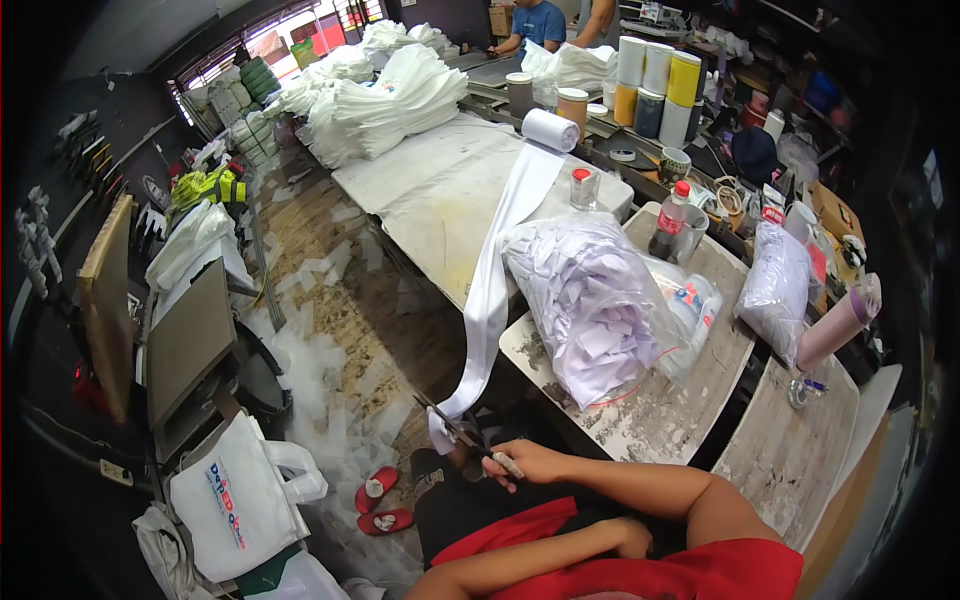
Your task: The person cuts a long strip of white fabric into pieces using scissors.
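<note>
My right hand (520, 464) is closed round the handles of a pair of scissors (458, 426). The blades point up and left, at the lower end of a long white fabric strip (484, 325). That strip runs down from a white roll (550, 130) on the far table and hangs past the table edge. My left hand (632, 538) lies bent in against my lap, its fingers mostly hidden. Right of the strip sits a clear plastic bag (590, 300) full of small white cut pieces.
White fabric piles (385, 105) cover the far table end. A cola bottle (668, 222), a red-lidded jar (584, 188) and a second filled bag (776, 268) stand nearby. Scraps litter the floor beside red slippers (384, 522); a printed white tote bag (236, 500) is at left. A person (540, 25) works at the back.
</note>
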{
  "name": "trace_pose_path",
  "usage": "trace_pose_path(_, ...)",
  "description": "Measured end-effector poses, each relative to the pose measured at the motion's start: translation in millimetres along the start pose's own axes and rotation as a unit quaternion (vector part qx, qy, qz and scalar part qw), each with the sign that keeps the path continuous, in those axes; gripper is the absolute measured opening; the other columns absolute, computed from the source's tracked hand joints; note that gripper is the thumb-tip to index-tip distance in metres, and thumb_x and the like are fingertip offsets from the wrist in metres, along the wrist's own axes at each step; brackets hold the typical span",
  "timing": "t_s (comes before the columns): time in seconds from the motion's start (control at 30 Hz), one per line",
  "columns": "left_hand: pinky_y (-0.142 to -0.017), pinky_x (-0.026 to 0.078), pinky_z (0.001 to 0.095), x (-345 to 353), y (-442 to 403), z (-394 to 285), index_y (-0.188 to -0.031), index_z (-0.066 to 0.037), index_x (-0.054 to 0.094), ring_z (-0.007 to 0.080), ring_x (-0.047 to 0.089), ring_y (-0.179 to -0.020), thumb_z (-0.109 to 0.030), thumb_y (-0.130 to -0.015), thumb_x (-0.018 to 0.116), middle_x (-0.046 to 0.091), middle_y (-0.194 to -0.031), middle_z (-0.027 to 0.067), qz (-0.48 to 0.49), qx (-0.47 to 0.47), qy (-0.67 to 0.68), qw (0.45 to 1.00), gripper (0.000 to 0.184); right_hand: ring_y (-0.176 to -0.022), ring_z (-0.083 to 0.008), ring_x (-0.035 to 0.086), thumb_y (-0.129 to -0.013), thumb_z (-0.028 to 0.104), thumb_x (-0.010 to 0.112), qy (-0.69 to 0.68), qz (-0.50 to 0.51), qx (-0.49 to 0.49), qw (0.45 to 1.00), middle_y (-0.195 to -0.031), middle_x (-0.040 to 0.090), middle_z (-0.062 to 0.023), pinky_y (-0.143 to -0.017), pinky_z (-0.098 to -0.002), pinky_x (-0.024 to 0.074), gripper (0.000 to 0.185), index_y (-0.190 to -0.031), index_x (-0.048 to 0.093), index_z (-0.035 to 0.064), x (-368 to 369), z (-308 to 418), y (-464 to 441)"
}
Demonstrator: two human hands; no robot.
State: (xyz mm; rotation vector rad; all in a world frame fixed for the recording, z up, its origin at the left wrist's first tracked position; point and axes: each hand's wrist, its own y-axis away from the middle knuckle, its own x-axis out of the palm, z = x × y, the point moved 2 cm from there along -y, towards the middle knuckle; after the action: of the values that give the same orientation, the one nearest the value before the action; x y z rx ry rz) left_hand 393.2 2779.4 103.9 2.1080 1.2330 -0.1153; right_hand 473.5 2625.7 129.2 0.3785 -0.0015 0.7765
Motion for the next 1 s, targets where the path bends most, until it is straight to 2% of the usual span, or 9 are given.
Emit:
trace_pose_path(0.27, -0.111, 0.038, 0.0436, 1.7, -0.4, 1.4, -0.132, -0.012, 0.063, 0.0379, 0.05, -0.131, -0.038, -0.087, 0.059, 0.057, -0.138, 0.0209, 0.02, -0.005, 0.004, 1.0, 0.052, -0.061, -0.0118, 0.059, -0.097, 0.055, 0.056, 0.0, -0.008, 0.005, 1.0, -0.071, 0.059, -0.0025, -0.059, -0.0272, 0.0461, 0.053, -0.086, 0.062, 0.0039, -0.4, 2.3, 0.0)
trace_pose_path(0.37, -0.111, 0.038, 0.0436, 3.8, -1.9, 2.8, -0.132, -0.011, 0.063, 0.0377, 0.051, -0.13, -0.038, -0.087, 0.059, 0.058, -0.137, 0.0206, 0.023, 0.002, -0.014, 1.0, 0.053, -0.063, -0.0123, 0.06, -0.1, 0.05, 0.053, 0.03, -0.006, 0.014, 0.999, -0.072, 0.059, -0.0028, -0.061, -0.0287, 0.0472, 0.049, -0.086, 0.058, 0.004, -1.0, 7.3, 1.2)
trace_pose_path(0.47, -0.11, 0.039, 0.0433, 4.0, -1.5, 4.9, -0.132, -0.012, 0.064, 0.0372, 0.052, -0.129, -0.039, -0.087, 0.059, 0.059, -0.136, 0.0207, -0.004, 0.006, 0.025, 1.0, 0.052, -0.063, -0.0123, 0.06, -0.101, 0.05, 0.053, 0.022, -0.009, 0.018, 1.0, -0.072, 0.059, -0.0026, -0.061, -0.029, 0.047, 0.049, -0.085, 0.058, 0.0044, -0.1, 8.8, 2.1)
trace_pose_path(0.63, -0.103, 0.045, 0.0441, 0.3, 4.1, -2.5, -0.129, -0.013, 0.065, 0.0366, 0.059, -0.119, -0.037, -0.087, 0.058, 0.064, -0.128, 0.0192, 0.0, 0.017, -0.019, 1.0, 0.049, -0.062, -0.0114, 0.06, -0.098, 0.055, 0.055, 0.019, -0.012, 0.009, 1.0, -0.07, 0.06, -0.0022, -0.06, -0.0272, 0.0469, 0.052, -0.086, 0.061, 0.0044, -1.4, 5.4, -1.3)
trace_pose_path(1.0, -0.101, 0.046, 0.048, 5.9, -3.0, 2.5, -0.123, -0.012, 0.068, 0.0389, 0.061, -0.114, -0.034, -0.086, 0.058, 0.068, -0.119, 0.0203, -0.042, 0.023, -0.027, 0.998, 0.045, -0.062, -0.0112, 0.059, -0.098, 0.055, 0.055, -0.004, 0.003, 0.013, 1.0, -0.07, 0.059, -0.0022, -0.059, -0.0271, 0.0468, 0.052, -0.088, 0.061, 0.0037, 1.2, 4.9, -0.9)
